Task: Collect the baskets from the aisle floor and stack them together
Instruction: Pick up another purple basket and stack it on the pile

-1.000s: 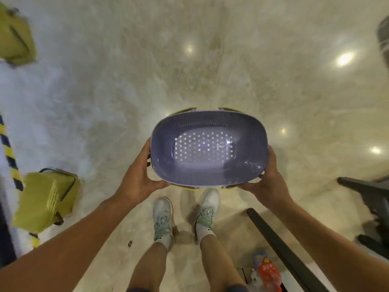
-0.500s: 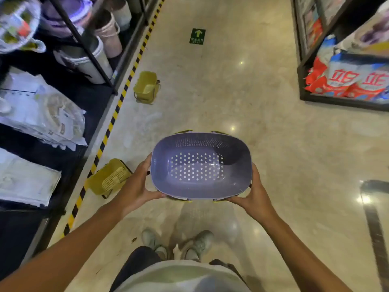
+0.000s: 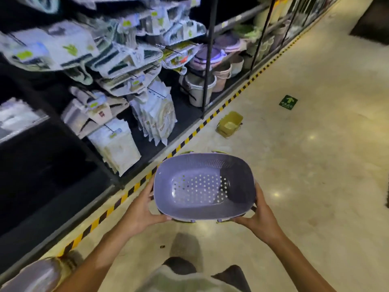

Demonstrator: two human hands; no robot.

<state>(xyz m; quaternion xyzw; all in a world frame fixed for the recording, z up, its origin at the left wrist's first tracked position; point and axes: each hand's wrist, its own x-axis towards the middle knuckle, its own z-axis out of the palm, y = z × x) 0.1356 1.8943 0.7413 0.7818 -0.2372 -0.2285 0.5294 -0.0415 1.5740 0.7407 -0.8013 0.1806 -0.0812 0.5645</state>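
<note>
Both hands, left hand [image 3: 140, 211] and right hand [image 3: 259, 216], hold the purple basket [image 3: 203, 186] at chest height by its short ends, fingers curled under the rim (looks light, stiff plastic). A yellow basket [image 3: 229, 124] sits on the aisle floor [image 3: 305, 165] ahead.

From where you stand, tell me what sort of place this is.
Most likely a shop aisle selling household goods. Shelving along the left holds packaged goods and buckets, a hazard stripe edges the polished floor, and a green arrow sticker marks the way.
</note>
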